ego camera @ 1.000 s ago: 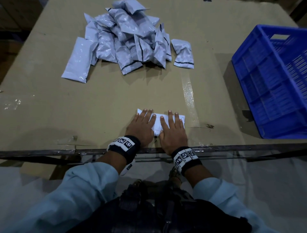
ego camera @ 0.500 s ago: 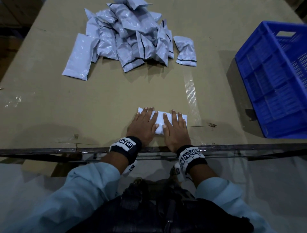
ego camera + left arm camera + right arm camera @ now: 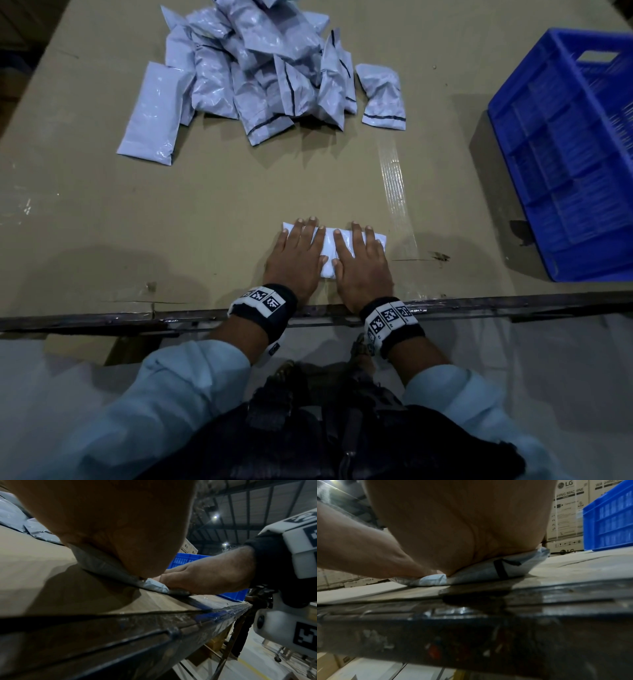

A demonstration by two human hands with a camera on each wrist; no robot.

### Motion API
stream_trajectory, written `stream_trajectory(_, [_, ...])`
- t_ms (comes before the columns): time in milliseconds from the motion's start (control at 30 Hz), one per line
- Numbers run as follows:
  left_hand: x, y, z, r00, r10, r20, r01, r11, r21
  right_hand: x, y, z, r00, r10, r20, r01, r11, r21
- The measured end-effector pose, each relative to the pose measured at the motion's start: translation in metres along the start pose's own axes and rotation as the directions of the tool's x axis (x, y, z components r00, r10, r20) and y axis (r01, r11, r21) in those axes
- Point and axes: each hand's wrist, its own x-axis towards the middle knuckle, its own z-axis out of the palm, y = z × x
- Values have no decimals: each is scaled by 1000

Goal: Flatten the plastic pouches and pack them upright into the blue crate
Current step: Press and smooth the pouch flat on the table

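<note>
Nothing much has shifted since the earlier frames: both hands stay flat on the same pouch [image 3: 329, 247] at the near edge of the worktop [image 3: 212, 212], and only the head view has tipped a little. Left hand [image 3: 297, 257] and right hand [image 3: 360, 265] lie side by side with straight, spread fingers, palms down; neither grip curls round anything, they only press. From the right wrist view the pouch bulges slightly under the palm, a black band showing across it.

So the flattening step is in hand, on what looks like the first pouch, since the blue crate [image 3: 568, 161] at the right edge shows no pouches in the part that is visible. A pile of pouches [image 3: 260, 68] waits at the far edge, well apart from the hands.

Next, I judge, the pressed pouch must be pinched by an edge, lifted, carried right and stood on end against a crate wall so that it does not flop over.
</note>
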Motion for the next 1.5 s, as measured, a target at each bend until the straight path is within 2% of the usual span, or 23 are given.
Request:
stream_trajectory(200, [11, -1, -1, 1000, -8, 21, 9, 1000, -26, 16, 6, 0, 999, -11, 46, 11, 1000, 4])
stream_trajectory(333, [9, -2, 2, 1000, 0, -16, -1, 999, -53, 11, 3, -4, 998, -13, 58, 13, 1000, 0])
stream_trajectory(567, [-21, 2, 5, 993, 95, -63, -91, 994, 66, -21, -5, -6, 999, -32, 31, 32, 999, -5])
stream_trajectory(833, [-8, 2, 3, 1000, 13, -27, -13, 1000, 19, -4, -1, -8, 995, -18, 95, 21, 999, -26])
stream_trajectory(967, [-3, 3, 2, 999, -20, -32, 20, 1000, 6, 0, 0, -10, 993, -3, 120, 1, 1000, 13])
stream_trajectory(1133, [-7, 2, 3, 999, 29, -20, -29, 999, 26, -5, 4, -13, 987, -17, 159, 0, 994, 109])
stream_trajectory(1233, [-10, -1, -2, 998, 51, -44, -51, 999, -12, 7, 7, -22, 974, 83, 211, -136, 957, 255])
stream_trajectory(1267, [-11, -2, -2, 997, 49, -57, -51, 998, -32, 9, 7, -22, 968, 140, 208, -191, 949, 252])
stream_trajectory(1333, [-13, -2, -1, 996, 47, -81, -52, 996, -70, 9, 2, -17, 967, 205, 150, -223, 969, 110])
stream_trajectory(1400, [-11, -1, -3, 995, 41, -92, -48, 996, -81, 8, -1, -9, 976, 194, 101, -196, 981, 5])
stream_trajectory(1500, [0, 3, -6, 998, -15, -57, 12, 998, -54, 7, -2, -3, 983, 173, 59, -173, 985, -8])
